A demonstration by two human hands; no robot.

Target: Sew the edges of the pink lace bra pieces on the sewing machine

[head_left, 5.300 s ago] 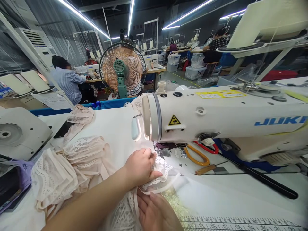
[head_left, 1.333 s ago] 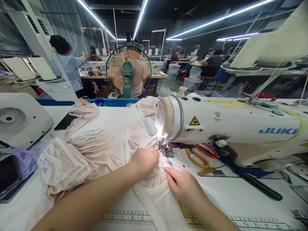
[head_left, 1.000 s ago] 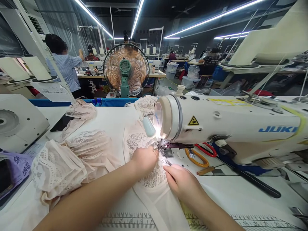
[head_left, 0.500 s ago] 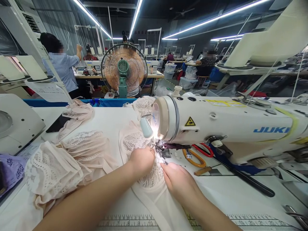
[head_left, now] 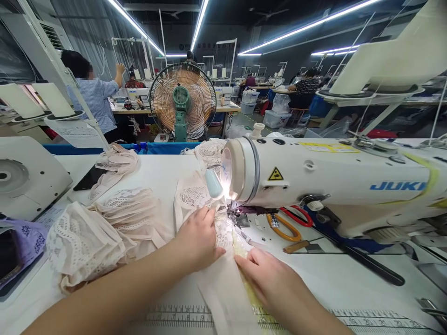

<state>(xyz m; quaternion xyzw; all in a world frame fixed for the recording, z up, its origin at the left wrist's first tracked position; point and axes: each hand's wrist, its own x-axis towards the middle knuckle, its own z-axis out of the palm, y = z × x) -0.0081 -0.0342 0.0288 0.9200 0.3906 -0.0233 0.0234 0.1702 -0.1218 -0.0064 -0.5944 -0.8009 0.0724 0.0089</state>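
Observation:
A pale beige lace garment (head_left: 223, 279) runs under the lit needle area of the white sewing machine (head_left: 335, 174). My left hand (head_left: 197, 239) rests on it just left of the needle, palm down, fingers stretched forward and thumb apart. My right hand (head_left: 268, 274) pinches the garment's right edge between thumb and fingers, nearer to me. A yellowish strip (head_left: 249, 284) shows along that edge. Beside the right fingertips lies a narrow metallic piece (head_left: 244, 235); whether the hand holds it I cannot tell. The presser foot area is partly hidden by glare.
A pile of lace pieces (head_left: 101, 237) lies to the left, with a dark phone (head_left: 90, 178) behind. Orange-handled scissors (head_left: 286, 229) and a wooden-handled tool (head_left: 296, 246) sit under the machine arm. A fan (head_left: 181, 100) and a co-worker (head_left: 92, 93) are beyond the table.
My left hand has drawn back from the needle and flattened, its fingers spreading on the fabric. My right hand has moved slightly nearer to me along the edge, where the yellowish strip now shows.

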